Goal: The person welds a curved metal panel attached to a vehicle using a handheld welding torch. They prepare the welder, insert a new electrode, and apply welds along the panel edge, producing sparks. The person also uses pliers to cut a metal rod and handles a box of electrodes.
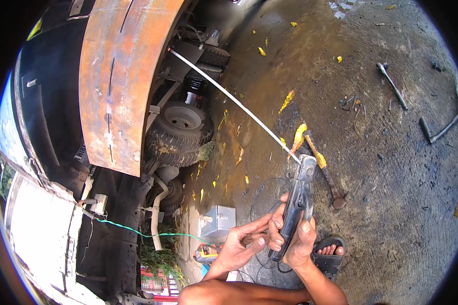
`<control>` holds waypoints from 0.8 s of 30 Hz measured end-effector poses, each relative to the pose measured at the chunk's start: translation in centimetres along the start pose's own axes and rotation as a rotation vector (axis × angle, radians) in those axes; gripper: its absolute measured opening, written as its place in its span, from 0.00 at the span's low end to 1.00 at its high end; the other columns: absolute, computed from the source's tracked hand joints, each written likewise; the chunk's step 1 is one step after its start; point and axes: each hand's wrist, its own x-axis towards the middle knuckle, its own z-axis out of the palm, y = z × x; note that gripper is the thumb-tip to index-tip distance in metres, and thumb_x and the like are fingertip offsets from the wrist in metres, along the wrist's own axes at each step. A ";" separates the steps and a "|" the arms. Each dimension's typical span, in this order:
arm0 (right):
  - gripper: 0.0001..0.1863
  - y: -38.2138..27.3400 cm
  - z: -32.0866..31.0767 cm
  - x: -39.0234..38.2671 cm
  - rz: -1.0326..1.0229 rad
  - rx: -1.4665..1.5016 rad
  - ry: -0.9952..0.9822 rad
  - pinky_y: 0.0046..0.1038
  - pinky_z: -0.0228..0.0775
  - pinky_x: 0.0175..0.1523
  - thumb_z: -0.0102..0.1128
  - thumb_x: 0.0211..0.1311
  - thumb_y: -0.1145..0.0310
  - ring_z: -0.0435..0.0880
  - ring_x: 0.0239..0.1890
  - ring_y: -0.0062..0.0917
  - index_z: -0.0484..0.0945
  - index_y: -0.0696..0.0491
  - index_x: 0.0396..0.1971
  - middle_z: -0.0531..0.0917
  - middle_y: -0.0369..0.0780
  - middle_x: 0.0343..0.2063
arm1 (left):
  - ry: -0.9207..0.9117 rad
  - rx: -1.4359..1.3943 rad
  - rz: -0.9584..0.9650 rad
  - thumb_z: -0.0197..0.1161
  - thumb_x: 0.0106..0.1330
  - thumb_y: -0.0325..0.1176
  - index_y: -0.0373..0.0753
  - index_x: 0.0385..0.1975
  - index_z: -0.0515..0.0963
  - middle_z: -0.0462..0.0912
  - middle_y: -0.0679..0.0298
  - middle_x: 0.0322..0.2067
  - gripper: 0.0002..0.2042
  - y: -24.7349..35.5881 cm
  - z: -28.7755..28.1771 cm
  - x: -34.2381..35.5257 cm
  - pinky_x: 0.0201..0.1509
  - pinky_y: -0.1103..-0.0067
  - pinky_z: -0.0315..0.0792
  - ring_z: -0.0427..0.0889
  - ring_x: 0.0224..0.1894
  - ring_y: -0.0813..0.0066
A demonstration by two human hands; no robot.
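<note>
My right hand [296, 239] is closed around a black welding electrode holder [294, 213], which clamps a long white rod [229, 96]. The rod slants up-left, its reddish tip at the edge of a curved rusty steel plate [119, 71] on a vehicle; I cannot tell if they touch. My left hand [244, 241] is just left of the holder, fingers loosely bent and apart, with nothing visible in it.
Vehicle tyres [178, 147] and a pipe [158, 218] lie beyond the plate. A metal box [219, 223] and green wire [137, 230] are lower left. A hammer [333, 188], wrench [392, 86], bent bar [430, 137] and yellow leaves lie on wet concrete. My sandalled foot [326, 259] is below.
</note>
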 end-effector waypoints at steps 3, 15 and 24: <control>0.41 0.0 0.0 0.0 0.007 0.002 -0.008 0.19 0.64 0.19 0.66 0.58 0.49 0.70 0.20 0.17 0.57 0.60 0.60 0.71 0.39 0.32 | -0.007 -0.006 -0.002 0.61 0.70 0.35 0.24 0.66 0.58 0.76 0.50 0.56 0.31 -0.3 -0.2 -0.1 0.61 0.70 0.71 0.79 0.55 0.63; 0.46 -0.4 0.1 0.3 -0.038 -0.162 0.036 0.19 0.64 0.16 0.70 0.53 0.45 0.70 0.17 0.18 0.56 0.60 0.58 0.70 0.39 0.29 | -0.017 -0.065 -0.059 0.63 0.68 0.36 0.28 0.67 0.58 0.71 0.51 0.61 0.33 -0.3 -0.3 0.3 0.61 0.70 0.70 0.77 0.56 0.64; 0.43 0.0 -1.1 1.4 0.051 0.009 -0.030 0.20 0.61 0.17 0.63 0.57 0.42 0.69 0.18 0.17 0.58 0.60 0.59 0.70 0.37 0.30 | -0.062 -0.098 -0.019 0.63 0.68 0.36 0.28 0.70 0.50 0.72 0.48 0.59 0.37 -0.9 -0.6 1.5 0.61 0.69 0.70 0.78 0.57 0.63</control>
